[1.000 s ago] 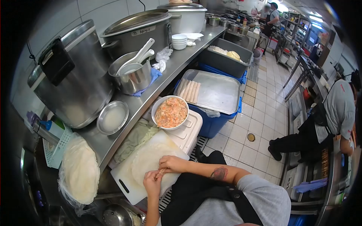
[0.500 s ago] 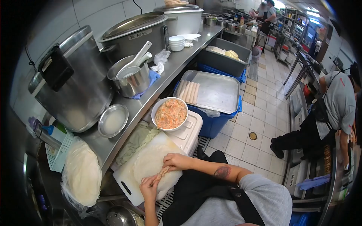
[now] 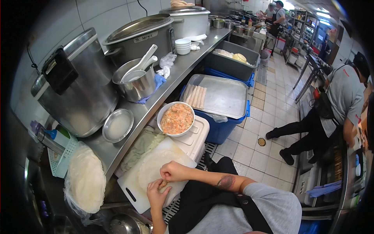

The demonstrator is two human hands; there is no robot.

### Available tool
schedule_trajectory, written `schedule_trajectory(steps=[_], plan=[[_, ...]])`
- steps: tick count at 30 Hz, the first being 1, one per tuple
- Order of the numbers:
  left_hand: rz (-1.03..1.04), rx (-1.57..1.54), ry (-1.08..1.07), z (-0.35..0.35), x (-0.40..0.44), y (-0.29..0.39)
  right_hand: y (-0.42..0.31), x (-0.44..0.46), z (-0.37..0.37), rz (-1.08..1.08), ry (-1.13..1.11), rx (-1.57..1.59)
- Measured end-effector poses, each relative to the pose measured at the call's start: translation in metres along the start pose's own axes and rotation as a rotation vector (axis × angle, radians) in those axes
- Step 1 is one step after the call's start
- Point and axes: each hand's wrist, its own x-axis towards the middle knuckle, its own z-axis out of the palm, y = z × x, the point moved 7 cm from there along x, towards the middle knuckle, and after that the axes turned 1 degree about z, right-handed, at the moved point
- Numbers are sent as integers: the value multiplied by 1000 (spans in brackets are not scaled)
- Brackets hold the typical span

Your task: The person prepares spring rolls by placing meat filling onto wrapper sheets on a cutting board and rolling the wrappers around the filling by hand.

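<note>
A round pale wrapper (image 3: pixel 148 169) lies on the white cutting board (image 3: pixel 127 180). Over its near part, my left hand (image 3: pixel 156 194) has its fingers curled round a strip of orange-brown filling (image 3: pixel 163 185). My right hand (image 3: pixel 173 172) is closed with its fingertips at the strip's upper end, partly hiding it. Beyond the board stands a white bowl (image 3: pixel 189 131) of the same orange, flecked filling. Several finished rolls (image 3: pixel 194 96) lie side by side on a metal tray (image 3: pixel 226 93). A plastic-wrapped stack of wrappers (image 3: pixel 86 177) sits at the left.
Along the steel counter (image 3: pixel 154 102) are a small metal bowl (image 3: pixel 118 125) of whitish liquid, a pot (image 3: pixel 133 82) holding ladles and large cookers (image 3: pixel 140 41). A co-worker (image 3: pixel 343 97) leans over the right counter. Two people work at the far end.
Both hands have drawn closer together around the filling, so less of its strip shows. My right hand shifted slightly left. The co-worker on the right has stepped and turned.
</note>
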Motion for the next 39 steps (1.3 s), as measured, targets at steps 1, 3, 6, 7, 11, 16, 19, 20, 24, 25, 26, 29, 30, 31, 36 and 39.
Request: schedule_trajectory(steps=[1,3,6,7,11,16,19,20,24,25,26,29,30,31,36,39], plan=[[6,-6,9,0,0,1,0,1,7,-50,-52,-58],[-4,-43,52,1,0,-1,-1,-1,11,-167,-59,-148],[-55,-128,122,5,-2,-4,6,-7,9,-242,-20,-228],[-74,-153,124,7,1,-1,14,-8,7,-207,-30,-214],[-8,-106,83,13,10,5,28,-17,0,-115,0,-171],[-91,-161,107,14,13,7,25,-20,-12,-66,109,-62],[-70,-165,140,19,19,15,35,-21,-17,-39,112,-90],[-63,-174,140,23,20,16,42,-22,-16,-36,101,-119],[-149,-149,102,30,20,6,55,-24,-15,-18,108,-130],[-186,-166,94,29,19,1,59,-24,-15,-6,96,-132],[-224,-183,87,29,19,-3,62,-24,-13,5,83,-134],[-205,-176,73,24,19,-3,56,-25,-18,49,-29,-10],[-146,-119,42,22,21,4,52,-24,-20,-3,-56,-32],[-87,-63,11,21,24,14,48,-24,-21,-54,-82,-55],[-57,47,-8,38,28,15,47,-22,-8,-197,-149,-321],[-108,66,-26,45,30,8,57,-21,-7,-125,-197,-331]])
